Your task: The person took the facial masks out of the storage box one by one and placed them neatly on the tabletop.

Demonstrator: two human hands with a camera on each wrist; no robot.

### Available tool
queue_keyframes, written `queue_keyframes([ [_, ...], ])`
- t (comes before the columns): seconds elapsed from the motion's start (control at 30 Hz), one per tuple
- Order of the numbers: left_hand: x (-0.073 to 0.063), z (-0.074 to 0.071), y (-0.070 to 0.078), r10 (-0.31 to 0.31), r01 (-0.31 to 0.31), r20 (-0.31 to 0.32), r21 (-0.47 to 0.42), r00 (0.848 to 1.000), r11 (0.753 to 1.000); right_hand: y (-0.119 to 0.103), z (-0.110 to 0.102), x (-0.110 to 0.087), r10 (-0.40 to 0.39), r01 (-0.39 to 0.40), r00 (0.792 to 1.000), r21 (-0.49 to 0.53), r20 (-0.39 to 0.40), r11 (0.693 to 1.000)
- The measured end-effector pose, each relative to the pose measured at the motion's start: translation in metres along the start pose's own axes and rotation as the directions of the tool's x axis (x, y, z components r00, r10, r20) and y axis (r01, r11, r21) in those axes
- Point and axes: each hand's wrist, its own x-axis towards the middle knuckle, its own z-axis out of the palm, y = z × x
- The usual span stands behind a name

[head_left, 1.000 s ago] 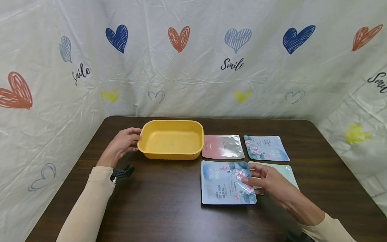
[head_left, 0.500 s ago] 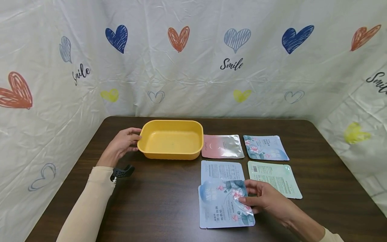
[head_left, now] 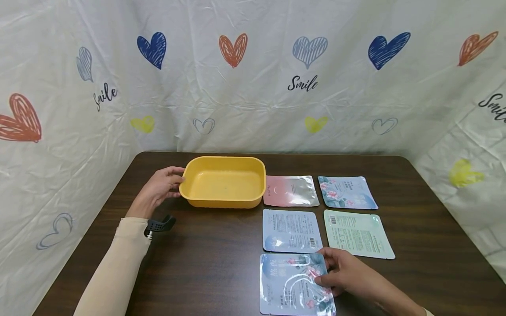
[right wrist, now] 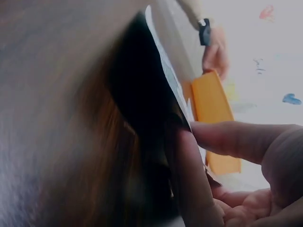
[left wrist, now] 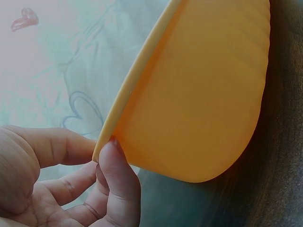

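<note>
My left hand (head_left: pixel 161 188) is at the left end of a yellow plastic basin (head_left: pixel 223 204). In the left wrist view, its thumb and a finger pinch the basin's rim (left wrist: pixel 128 85). My right hand (head_left: pixel 349 273) holds a blue face mask packet (head_left: pixel 290 289) with pink flowers by its right edge, at the near side of the table. Seen from the right wrist, this packet (right wrist: pixel 165 66) is edge-on between thumb and fingers, its underside dark. Just beyond it lies a blue packet (head_left: pixel 290 230) printed with text and a barcode.
A pale green packet (head_left: pixel 357 235) lies to the right. Behind it is another flowered blue packet (head_left: pixel 348 193). A pink and silver packet (head_left: pixel 294 191) touches or nearly touches the basin's right side. A white curtain with hearts (head_left: pixel 257 96) hangs behind the brown table (head_left: pixel 205 263).
My right hand has drawn the flowered packet toward the near edge, off the text-printed blue packet, which now shows in full, as does the green one. The left hand and basin stay put.
</note>
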Motion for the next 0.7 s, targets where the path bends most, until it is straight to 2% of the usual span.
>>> queue_keyframes([
  [0.13, 0.000, 0.000, 0.000, -0.003, 0.003, -0.002, -0.003, 1.000, 1.000, -0.002, -0.001, -0.002, -0.037, 0.032, 0.998, -0.111, -0.046, 0.993],
  [0.33, 0.000, 0.000, 0.000, -0.001, 0.001, 0.001, 0.000, 1.000, 1.000, -0.010, -0.006, -0.005, -0.070, 0.031, 0.990, -0.299, -0.120, 0.954],
  [0.5, 0.000, 0.000, 0.001, 0.003, -0.003, -0.001, 0.012, 1.000, 1.000, -0.016, -0.012, -0.006, -0.040, -0.013, 0.988, -0.340, -0.148, 0.940],
  [0.7, 0.000, 0.001, 0.002, 0.016, -0.016, -0.008, 0.049, 1.000, 0.999, -0.022, -0.018, -0.007, -0.044, -0.022, 0.985, -0.376, -0.168, 0.926],
])
